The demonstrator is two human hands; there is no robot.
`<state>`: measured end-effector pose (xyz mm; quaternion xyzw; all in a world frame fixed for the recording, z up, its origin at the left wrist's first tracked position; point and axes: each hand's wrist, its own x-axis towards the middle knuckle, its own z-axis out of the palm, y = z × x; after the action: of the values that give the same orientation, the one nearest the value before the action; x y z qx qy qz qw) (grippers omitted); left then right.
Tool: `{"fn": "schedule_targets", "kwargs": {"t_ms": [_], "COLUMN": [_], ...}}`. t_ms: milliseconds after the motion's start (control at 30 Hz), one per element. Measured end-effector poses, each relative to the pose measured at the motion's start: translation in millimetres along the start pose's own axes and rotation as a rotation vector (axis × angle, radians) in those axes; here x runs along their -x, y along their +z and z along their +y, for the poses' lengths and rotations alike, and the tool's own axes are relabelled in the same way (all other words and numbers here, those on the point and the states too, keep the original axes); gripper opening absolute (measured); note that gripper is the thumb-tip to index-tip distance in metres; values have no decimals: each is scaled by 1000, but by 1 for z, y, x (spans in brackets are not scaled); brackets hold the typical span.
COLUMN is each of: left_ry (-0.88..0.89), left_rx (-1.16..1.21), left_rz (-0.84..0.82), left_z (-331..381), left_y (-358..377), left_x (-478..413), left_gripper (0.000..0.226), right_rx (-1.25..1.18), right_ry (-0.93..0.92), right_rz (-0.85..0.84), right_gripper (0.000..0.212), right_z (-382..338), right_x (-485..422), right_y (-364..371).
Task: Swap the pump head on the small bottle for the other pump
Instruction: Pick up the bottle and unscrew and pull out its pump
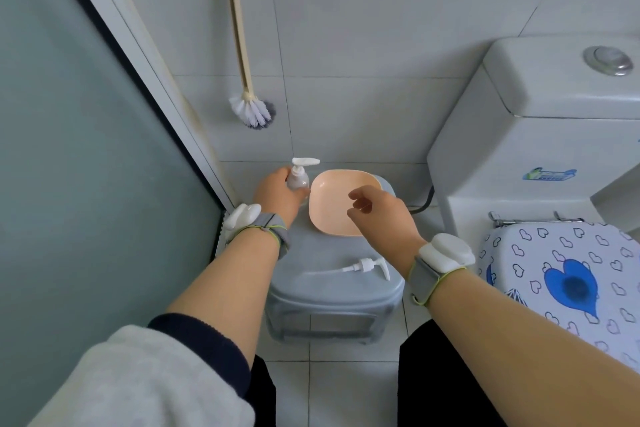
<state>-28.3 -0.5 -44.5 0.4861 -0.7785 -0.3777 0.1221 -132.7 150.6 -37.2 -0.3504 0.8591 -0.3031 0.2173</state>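
A grey plastic stool [332,291] serves as the surface, standing on a white tiled floor in a small bathroom, with a white tiled wall behind it. To the left runs a frosted glass door [69,149] in a pale frame; to the right is a toilet [540,135] whose lid wears a cover printed with hearts.

The small bottle [298,179] is at the far left corner of the surface, upright, its long axis vertical. Its white pump head [304,162] is still on, the spout pointing right, towards the wall-side edge of a peach-coloured bowl [332,208]. The left hand [277,194] wraps the bottle from the left, fingers clamped on its body.

The right hand [381,215] hovers over the bowl, fingers loosely curled and apart, holding nothing. Both wrists carry grey bands with white devices.

The other pump [367,266] lies flat on the near part of the surface, its long axis running left to right, the dip tube stretching left and the spout angled down towards the near right. The bowl sits between the two pumps, just beside the bottle. A toilet brush [252,111] hangs on the wall beyond, well apart.
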Motion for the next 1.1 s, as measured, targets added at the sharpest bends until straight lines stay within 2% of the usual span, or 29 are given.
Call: {"fn": "schedule_targets", "kwargs": {"t_ms": [333, 700, 967, 1100], "left_ry": [111, 195, 257, 257], "left_rx": [135, 109, 209, 211], "left_rz": [207, 123, 88, 146], "left_z": [22, 45, 47, 51], "left_y": [-16, -11, -5, -4], "left_x": [37, 84, 90, 89], "left_gripper": [36, 22, 35, 34], "right_rx": [-243, -303, -384, -420], "right_ry": [-59, -113, -40, -4], "right_rz": [152, 261, 278, 289], "right_gripper": [23, 22, 20, 33], "right_z": [-48, -67, -67, -69], "right_x": [6, 31, 33, 35], "right_y": [-9, -17, -35, -34]}}
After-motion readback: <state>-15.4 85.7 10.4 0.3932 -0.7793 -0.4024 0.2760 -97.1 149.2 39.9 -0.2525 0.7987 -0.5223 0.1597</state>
